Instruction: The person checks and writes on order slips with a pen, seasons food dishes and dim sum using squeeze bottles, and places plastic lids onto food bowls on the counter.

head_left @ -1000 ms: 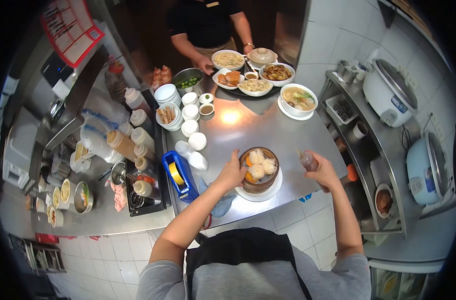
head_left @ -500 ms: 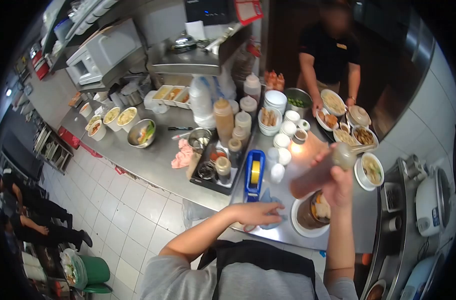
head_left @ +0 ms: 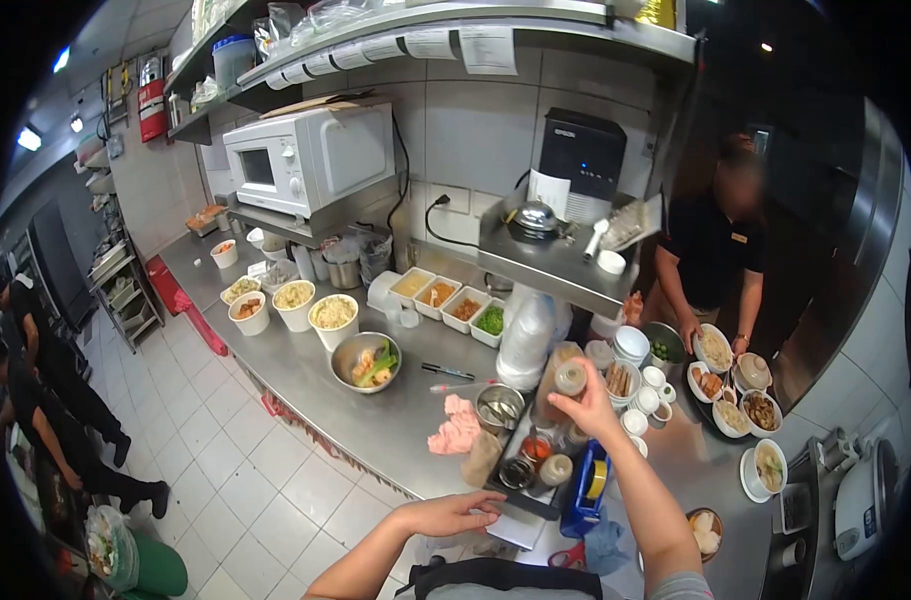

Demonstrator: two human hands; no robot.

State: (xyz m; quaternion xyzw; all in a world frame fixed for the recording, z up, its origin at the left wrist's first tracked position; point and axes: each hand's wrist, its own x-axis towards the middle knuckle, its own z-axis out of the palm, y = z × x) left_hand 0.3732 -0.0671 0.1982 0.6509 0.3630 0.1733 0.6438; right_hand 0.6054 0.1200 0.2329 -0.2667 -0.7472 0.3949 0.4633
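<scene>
My right hand (head_left: 594, 405) is closed around the top of a squeeze bottle (head_left: 570, 377), among the bottles in a black tray (head_left: 529, 503). Most of this bottle's body is hidden behind the hand and its neighbours. My left hand (head_left: 454, 513) is open and holds nothing, fingers stretched near the tray's front corner. Also in the tray are an open container of red contents (head_left: 538, 447) and a short capped bottle (head_left: 556, 470). Beside the tray stands a blue tape dispenser (head_left: 583, 500). A bowl with pale pieces (head_left: 707, 532) is partly hidden by my right forearm.
A steel bowl of food (head_left: 366, 362), a pink cloth (head_left: 456, 426) and several filled white tubs (head_left: 334, 318) line the counter leftward. An overhanging steel shelf (head_left: 566, 262) carries a printer (head_left: 583, 150). Across the counter, a person (head_left: 714, 235) reaches to a tray of dishes.
The view has swung left and upward. My right hand has carried the squeeze bottle from above the bowl to the black tray. My left hand is now by the tray's corner.
</scene>
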